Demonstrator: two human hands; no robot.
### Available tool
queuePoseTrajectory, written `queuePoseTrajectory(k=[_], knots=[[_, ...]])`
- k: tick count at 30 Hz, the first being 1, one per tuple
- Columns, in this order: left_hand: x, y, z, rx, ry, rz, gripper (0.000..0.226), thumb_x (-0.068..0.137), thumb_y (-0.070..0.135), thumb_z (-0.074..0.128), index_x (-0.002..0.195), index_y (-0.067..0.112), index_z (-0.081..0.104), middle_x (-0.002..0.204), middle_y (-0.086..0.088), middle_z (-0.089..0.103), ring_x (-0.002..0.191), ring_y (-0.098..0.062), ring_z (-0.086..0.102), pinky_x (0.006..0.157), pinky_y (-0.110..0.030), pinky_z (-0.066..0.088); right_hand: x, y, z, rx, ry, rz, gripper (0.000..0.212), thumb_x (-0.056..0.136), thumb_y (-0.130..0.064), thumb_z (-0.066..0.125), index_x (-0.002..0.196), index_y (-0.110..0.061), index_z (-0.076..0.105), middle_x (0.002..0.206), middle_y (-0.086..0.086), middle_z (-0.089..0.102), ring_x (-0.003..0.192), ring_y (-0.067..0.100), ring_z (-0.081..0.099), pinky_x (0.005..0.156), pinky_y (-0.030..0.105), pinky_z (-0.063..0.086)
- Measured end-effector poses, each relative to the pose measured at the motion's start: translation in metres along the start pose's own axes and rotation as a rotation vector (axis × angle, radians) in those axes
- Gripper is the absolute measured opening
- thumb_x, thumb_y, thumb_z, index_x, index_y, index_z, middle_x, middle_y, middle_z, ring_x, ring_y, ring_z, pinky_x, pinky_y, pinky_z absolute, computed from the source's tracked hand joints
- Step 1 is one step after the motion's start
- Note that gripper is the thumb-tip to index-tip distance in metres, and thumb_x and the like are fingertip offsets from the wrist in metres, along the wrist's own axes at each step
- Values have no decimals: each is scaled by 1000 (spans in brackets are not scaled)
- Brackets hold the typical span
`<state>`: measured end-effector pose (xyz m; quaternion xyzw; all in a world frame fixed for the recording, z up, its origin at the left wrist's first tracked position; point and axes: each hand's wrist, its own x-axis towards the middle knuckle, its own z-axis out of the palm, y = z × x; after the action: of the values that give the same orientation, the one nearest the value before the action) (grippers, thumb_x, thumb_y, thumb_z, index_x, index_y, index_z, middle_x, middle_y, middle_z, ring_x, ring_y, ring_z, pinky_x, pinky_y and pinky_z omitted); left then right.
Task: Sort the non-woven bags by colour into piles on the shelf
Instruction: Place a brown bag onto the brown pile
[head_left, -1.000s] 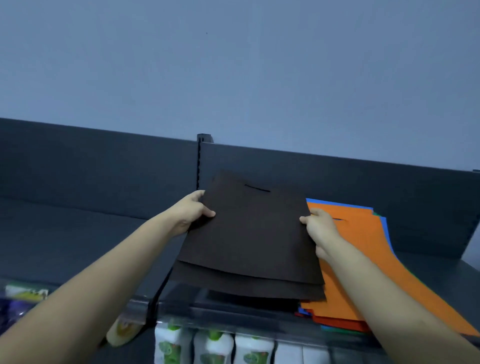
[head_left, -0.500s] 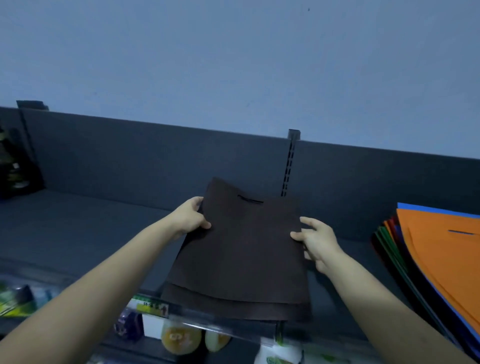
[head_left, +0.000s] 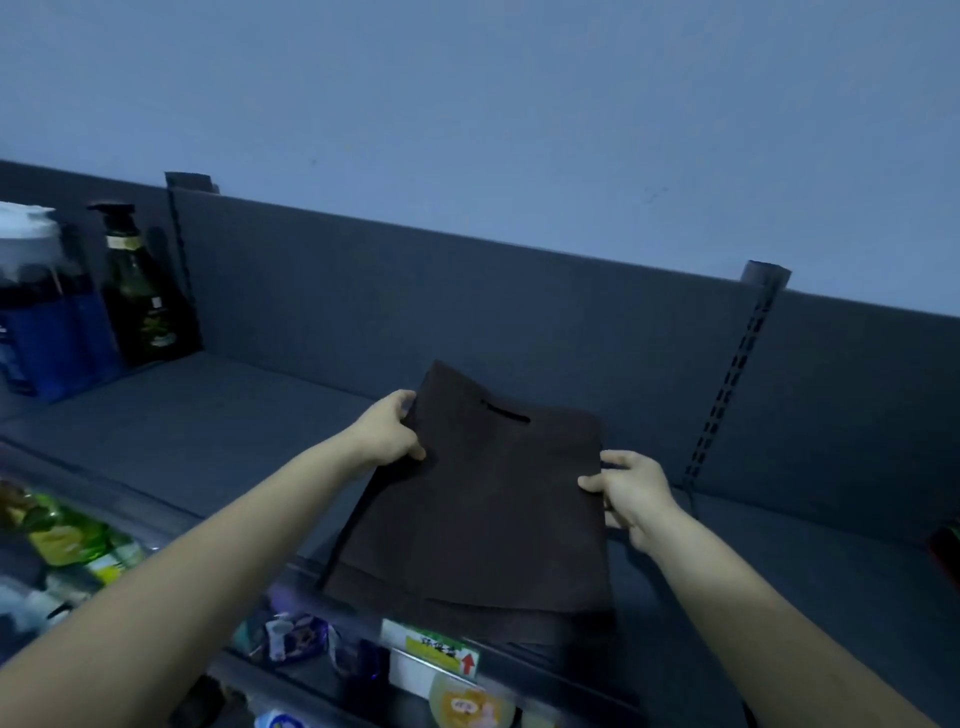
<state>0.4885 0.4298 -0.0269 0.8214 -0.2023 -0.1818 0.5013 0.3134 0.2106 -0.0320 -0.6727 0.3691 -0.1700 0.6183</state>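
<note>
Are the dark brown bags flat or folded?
Flat, unfolded: the dark brown bags show a smooth face; left hand and right hand hold the sides.

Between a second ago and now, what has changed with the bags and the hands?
The brown bags have been carried leftward along the shelf, away from the orange-topped mixed stack, now nearly out of view at the right; bottles at the shelf's left end have appeared. Unchanged: the left hand and right hand still grip the bags' side edges.

Behind the left hand (head_left: 387, 434) and the right hand (head_left: 631, 491) both forearms are bare, and both wrists are bare as well.
</note>
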Motion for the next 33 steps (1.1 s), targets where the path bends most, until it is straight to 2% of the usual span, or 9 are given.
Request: queuePoseTrajectory(k=[3,8,13,17,21,25,28,31,33], knots=[[10,-21,-38,31,-30,8,77,78,-13,66,144,11,36,113,3,54,100,-18,57,72,-25,50,0,-2,48,-7,7,12,53,82,6,68,129,-11,51,117,13,63,93,29,65,83,50,57],[38,-58,-106,53,-86,-15,72,77,-14,68,139,9,40,98,6,57,93,-17,58,80,-29,47,-10,-7,120,28,27,61,52,83,9,65,130,-7,49,107,15,63,77,22,62,60,35,56],[58,-82,-162,69,-172,-54,77,74,-14,65,142,11,39,113,-2,57,107,-23,58,86,-35,51,-16,-15,174,14,-5,124,47,85,9,64,128,-4,48,95,11,63,66,18,60,55,32,55],[72,-104,-191,40,-208,-76,81,72,-23,57,143,9,38,109,-2,59,105,-25,60,79,-35,53,-4,-21,208,-16,-46,143,52,83,12,62,131,0,47,97,14,63,73,21,60,57,34,53],[86,-123,-216,101,-153,-83,72,73,-25,53,137,7,42,102,5,57,93,-14,56,74,-33,53,-3,-28,244,-20,-59,158,49,84,12,62,130,1,47,85,9,59,65,16,56,52,29,48],[108,-137,-255,187,-189,-97,84,71,-21,57,147,7,33,142,-5,46,128,-23,46,94,-35,50,-13,-35,285,-66,-74,169,49,85,10,62,130,0,49,81,7,55,65,15,53,48,25,46],[124,-148,-286,257,-173,-88,89,67,-15,63,148,9,34,145,-7,43,131,-26,44,100,-38,48,-12,-42,320,-53,-51,158,49,83,13,62,129,2,50,83,9,56,67,16,53,44,24,48],[135,-161,-311,267,-170,-87,93,66,-7,73,148,8,32,146,-9,42,131,-26,44,103,-37,45,-5,-47,356,-62,-1,147,53,80,11,67,129,1,50,110,15,58,84,21,58,47,24,46],[141,-170,-326,265,-168,-95,94,68,2,80,149,7,32,149,-9,39,133,-26,42,104,-32,41,-2,-48,378,-105,15,133,53,79,6,71,128,0,51,115,13,57,90,22,56,53,25,46]])
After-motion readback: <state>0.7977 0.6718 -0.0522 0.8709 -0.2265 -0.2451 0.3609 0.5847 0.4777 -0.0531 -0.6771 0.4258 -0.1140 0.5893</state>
